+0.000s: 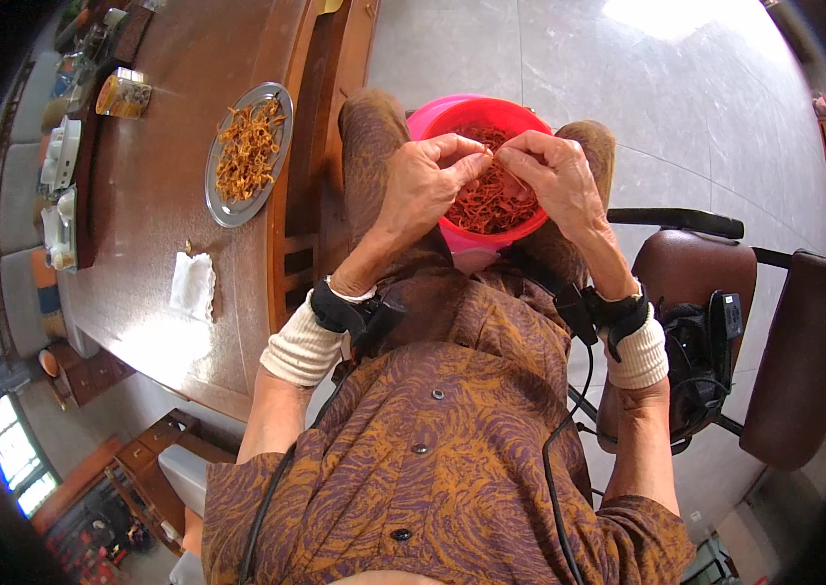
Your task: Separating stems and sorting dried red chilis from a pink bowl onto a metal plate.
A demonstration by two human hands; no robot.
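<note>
Both hands meet fingertip to fingertip over a red plastic basin point(534, 117) between the person's knees. Thin dried strands point(490, 212), reddish in the basin's light, fill much of it. My left hand point(431, 172) pinches the end of a small, thin strand between thumb and index finger. Opposite it, my right hand point(555, 179) pinches the same piece, or one touching it; the fingers hide most of it. A pink container point(427, 117) shows beneath the basin. On the wooden table to the left, an oval metal tray point(221, 212) bears a heap of curled, orange-brown dried strands point(248, 153).
A white cloth or tissue point(193, 287) lies on the wooden table point(142, 219). Farther left stand a lidded jar point(124, 95) and a white tray with cups point(62, 157). At the right is a brown padded chair point(694, 285) with a black strapped device on its seat.
</note>
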